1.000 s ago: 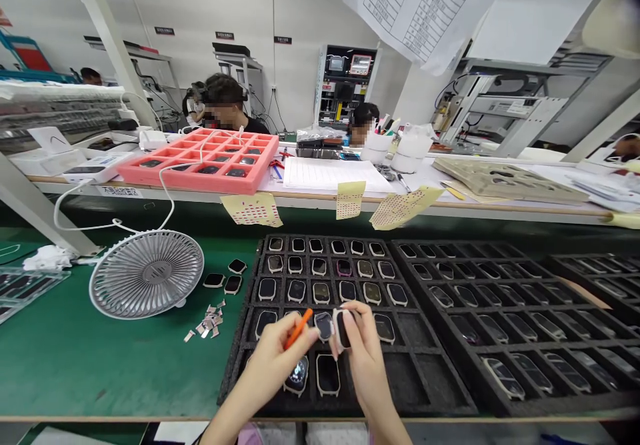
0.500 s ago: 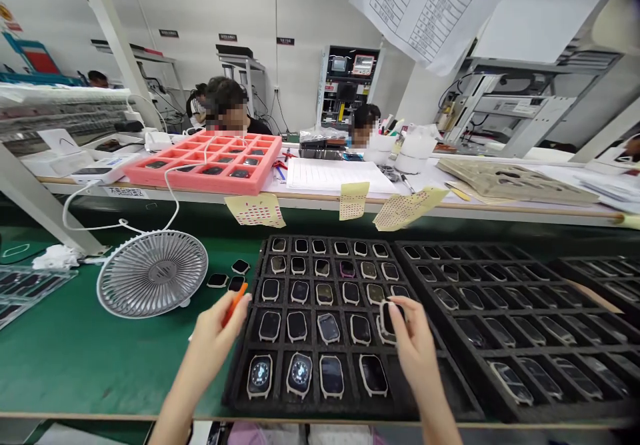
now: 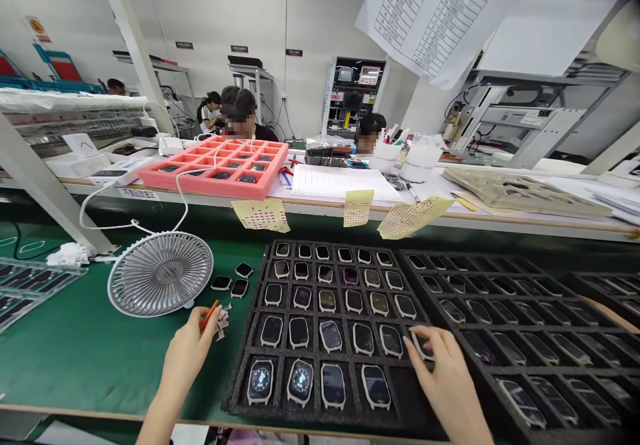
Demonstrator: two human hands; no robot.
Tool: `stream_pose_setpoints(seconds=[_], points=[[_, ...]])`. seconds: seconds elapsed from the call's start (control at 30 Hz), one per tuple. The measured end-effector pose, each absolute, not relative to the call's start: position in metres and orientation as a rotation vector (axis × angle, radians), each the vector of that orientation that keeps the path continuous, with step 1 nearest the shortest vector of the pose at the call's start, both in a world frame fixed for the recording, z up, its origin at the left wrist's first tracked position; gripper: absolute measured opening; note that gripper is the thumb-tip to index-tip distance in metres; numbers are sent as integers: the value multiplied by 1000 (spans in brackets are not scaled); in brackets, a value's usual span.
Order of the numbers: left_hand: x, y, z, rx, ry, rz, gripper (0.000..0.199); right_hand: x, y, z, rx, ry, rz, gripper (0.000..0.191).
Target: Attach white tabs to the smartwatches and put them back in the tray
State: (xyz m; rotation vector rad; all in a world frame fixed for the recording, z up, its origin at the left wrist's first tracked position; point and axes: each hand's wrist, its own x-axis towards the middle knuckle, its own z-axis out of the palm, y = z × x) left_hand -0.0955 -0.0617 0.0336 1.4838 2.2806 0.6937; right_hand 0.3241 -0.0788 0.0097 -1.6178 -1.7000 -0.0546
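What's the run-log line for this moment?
Left hand: holds orange stick, beside small scraps | Right hand: fingers on smartwatch in black foam tray

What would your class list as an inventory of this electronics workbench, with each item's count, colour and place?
Black foam trays: three, black, on the green mat, centre to right.
Silver-cased smartwatches: about 28, mostly dark screens, in the central tray.
Round mesh desk fan: one, grey, on the mat, left.
Loose watch faces: three, black, beside the fan.
Metallic scraps: small pile, silver, on the mat.
Foam tray: one, pink, on the far bench.
Perforated sheets: three, yellow, hanging from the bench edge.
Orange stick: one, orange, in the left hand.
Left hand: one, pinching the stick above the scraps.
Right hand: one, gripping a watch at the central tray's right side.
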Motion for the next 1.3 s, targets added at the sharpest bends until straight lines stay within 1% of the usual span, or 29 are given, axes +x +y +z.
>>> stream_pose_setpoints(seconds=[0.07, 0.17, 0.3, 0.47, 0.57, 0.67, 0.7, 0.77, 0.8, 0.93, 1.03, 1.13, 1.3], points=[[-89, -64, 42, 1515, 2197, 820, 34, 302, -94, 11, -1588, -1849, 49, 29], [-74, -68, 52, 1581, 2060, 949, 38, 278, -111, 6, -1597, -1926, 16, 35], [-54, -75, 60, 1649, 1958, 972, 41, 270, -115, 0, -1647, -1925, -45, 38], [-33, -81, 67, 1740, 1807, 972, 37, 268, -115, 7, -1613, -1943, -42, 37], [-22, -85, 69, 1756, 1726, 962, 34, 261, -119, 8, -1576, -1944, 179, 27], [-10, -93, 70, 1749, 1616, 932, 31, 256, -122, 11, -1547, -1849, 415, 10], [-5, -95, 71, 1749, 1562, 907, 31, 255, -122, 14, -1534, -1782, 484, 12], [7, -100, 73, 1742, 1431, 839, 30, 251, -121, 25, -1476, -1613, 621, 25], [14, -103, 74, 1734, 1363, 800, 31, 248, -120, 32, -1430, -1511, 694, 27], [40, -110, 81, 1686, 1169, 681, 36, 223, -114, 62, -1155, -1044, 1103, 27], [52, -112, 87, 1624, 1099, 659, 41, 204, -108, 73, -951, -818, 1371, 27], [58, -112, 91, 1581, 1006, 698, 42, 192, -104, 73, -859, -745, 1471, 26], [59, -109, 92, 1577, 968, 739, 43, 187, -103, 69, -838, -716, 1498, 27]])
